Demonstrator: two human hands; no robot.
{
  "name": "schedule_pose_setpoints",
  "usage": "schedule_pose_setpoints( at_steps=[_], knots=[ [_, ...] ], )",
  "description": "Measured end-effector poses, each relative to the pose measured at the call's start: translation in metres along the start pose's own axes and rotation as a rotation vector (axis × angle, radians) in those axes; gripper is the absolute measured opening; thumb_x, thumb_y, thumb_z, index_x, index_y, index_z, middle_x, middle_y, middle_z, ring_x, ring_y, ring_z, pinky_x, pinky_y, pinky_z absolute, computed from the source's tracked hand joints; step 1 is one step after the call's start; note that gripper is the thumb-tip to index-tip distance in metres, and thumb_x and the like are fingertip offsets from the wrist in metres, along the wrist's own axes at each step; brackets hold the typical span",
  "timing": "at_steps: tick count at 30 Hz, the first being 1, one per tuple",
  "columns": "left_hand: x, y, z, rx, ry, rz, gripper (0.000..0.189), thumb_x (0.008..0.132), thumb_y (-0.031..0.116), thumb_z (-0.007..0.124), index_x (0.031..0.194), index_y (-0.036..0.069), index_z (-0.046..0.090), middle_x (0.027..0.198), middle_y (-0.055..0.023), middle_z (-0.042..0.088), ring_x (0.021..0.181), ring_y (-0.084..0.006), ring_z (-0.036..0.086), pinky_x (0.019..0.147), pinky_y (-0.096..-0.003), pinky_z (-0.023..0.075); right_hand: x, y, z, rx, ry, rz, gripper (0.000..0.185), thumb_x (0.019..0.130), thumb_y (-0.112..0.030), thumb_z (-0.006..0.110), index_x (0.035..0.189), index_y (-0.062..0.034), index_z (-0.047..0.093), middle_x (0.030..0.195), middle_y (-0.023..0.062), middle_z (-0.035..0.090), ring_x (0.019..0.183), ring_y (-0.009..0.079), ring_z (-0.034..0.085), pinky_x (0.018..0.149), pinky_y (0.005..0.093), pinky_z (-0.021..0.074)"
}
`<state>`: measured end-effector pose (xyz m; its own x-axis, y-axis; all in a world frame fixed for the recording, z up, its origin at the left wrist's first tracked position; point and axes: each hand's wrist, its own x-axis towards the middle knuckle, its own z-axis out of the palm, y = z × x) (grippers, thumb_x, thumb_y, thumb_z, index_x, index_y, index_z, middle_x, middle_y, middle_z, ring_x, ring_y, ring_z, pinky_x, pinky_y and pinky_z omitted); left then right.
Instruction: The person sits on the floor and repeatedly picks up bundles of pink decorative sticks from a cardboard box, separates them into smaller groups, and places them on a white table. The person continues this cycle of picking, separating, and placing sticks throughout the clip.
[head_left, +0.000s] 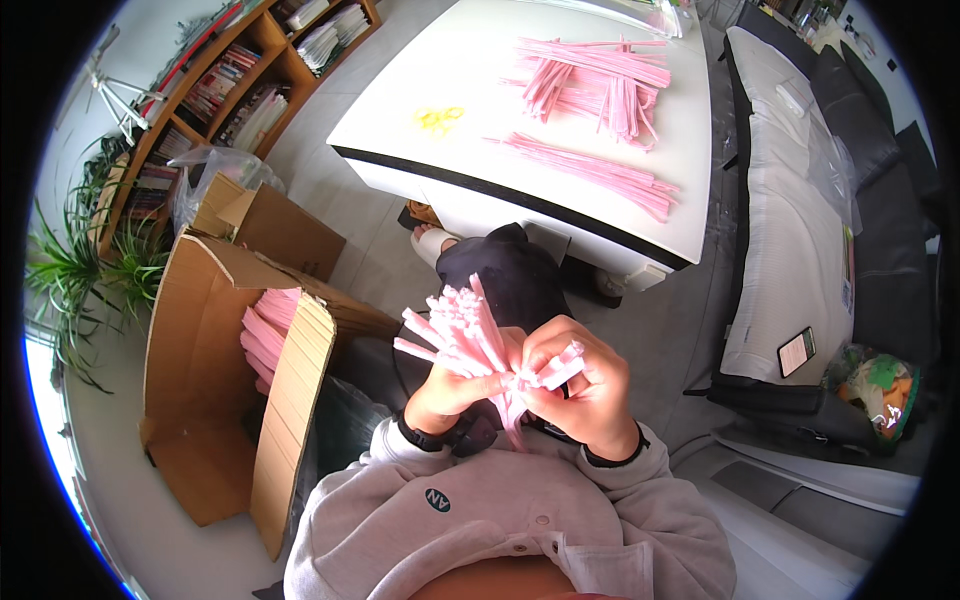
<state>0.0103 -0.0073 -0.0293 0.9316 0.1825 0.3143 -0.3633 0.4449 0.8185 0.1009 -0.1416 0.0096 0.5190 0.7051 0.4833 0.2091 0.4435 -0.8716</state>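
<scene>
My left hand (457, 390) grips a bundle of pink fuzzy strips (461, 326) near my chest, with the strip ends fanned out above it. Beside it, my right hand (581, 382) pinches a few pink strip ends (562, 365) at the bundle's narrow part. The fingertips of both hands nearly meet there; whether a band lies under them cannot be seen. On the white table ahead, pink bundles (592, 82) are stacked crosswise, and one loose bundle (589, 172) lies nearer me. Yellow rubber bands (439, 118) lie towards the table's left.
An open cardboard box (292, 420) on the left holds more pink strips (270, 334). Behind it are another cardboard box (289, 232), a plant (82, 262) and a wooden bookshelf (292, 82). To the right, a sofa (787, 225) bears a phone (796, 352).
</scene>
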Motion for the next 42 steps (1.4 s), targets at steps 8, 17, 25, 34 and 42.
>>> schedule_pose_setpoints(
  at_steps=[8,17,25,34,42],
  knots=[
    [-0.001,-0.002,0.000,0.020,0.018,0.035,0.024,0.076,0.005,0.065,0.097,0.000,0.054,0.089,-0.0106,0.056,0.086,-0.0201,0.054,0.072,-0.0305,0.0426,-0.001,0.000,0.006,0.095,0.072,0.043,0.016,0.070,0.008,0.064,0.079,0.0004,0.053,0.082,0.0061,0.056,0.063,0.0069,0.051,0.053,0.0192,0.0402],
    [-0.007,0.006,0.002,0.275,0.004,-0.100,0.033,0.078,0.004,0.064,0.107,0.000,0.051,0.099,-0.0069,0.054,0.089,-0.0161,0.052,0.079,-0.0301,0.0427,0.005,-0.004,0.006,-0.026,0.085,0.168,0.013,0.069,0.008,0.066,0.078,0.0036,0.057,0.075,0.0078,0.057,0.067,0.0111,0.054,0.058,0.0220,0.0411],
    [-0.007,0.006,0.005,0.231,0.061,-0.017,0.038,0.076,0.002,0.065,0.111,0.000,0.049,0.101,-0.0072,0.054,0.094,-0.0166,0.051,0.083,-0.0308,0.0410,0.002,0.000,0.004,0.041,0.108,0.149,0.012,0.074,0.003,0.065,0.082,0.0018,0.057,0.076,0.0037,0.056,0.066,0.0087,0.053,0.059,0.0212,0.0418],
    [-0.010,0.005,0.004,0.264,0.071,-0.037,0.040,0.076,0.001,0.066,0.112,0.000,0.048,0.102,-0.0068,0.053,0.094,-0.0160,0.050,0.082,-0.0306,0.0408,0.002,0.001,0.006,-0.001,0.136,0.088,0.011,0.074,0.003,0.066,0.081,0.0007,0.057,0.077,0.0046,0.058,0.067,0.0073,0.055,0.059,0.0202,0.0425],
    [-0.011,0.006,0.002,0.232,0.067,-0.074,0.040,0.077,0.000,0.065,0.113,0.000,0.048,0.103,-0.0060,0.053,0.096,-0.0144,0.050,0.082,-0.0297,0.0417,0.004,-0.001,0.015,0.012,0.256,0.191,0.013,0.074,0.003,0.066,0.085,0.0020,0.058,0.076,0.0033,0.059,0.066,0.0061,0.055,0.058,0.0200,0.0436]
  ],
)
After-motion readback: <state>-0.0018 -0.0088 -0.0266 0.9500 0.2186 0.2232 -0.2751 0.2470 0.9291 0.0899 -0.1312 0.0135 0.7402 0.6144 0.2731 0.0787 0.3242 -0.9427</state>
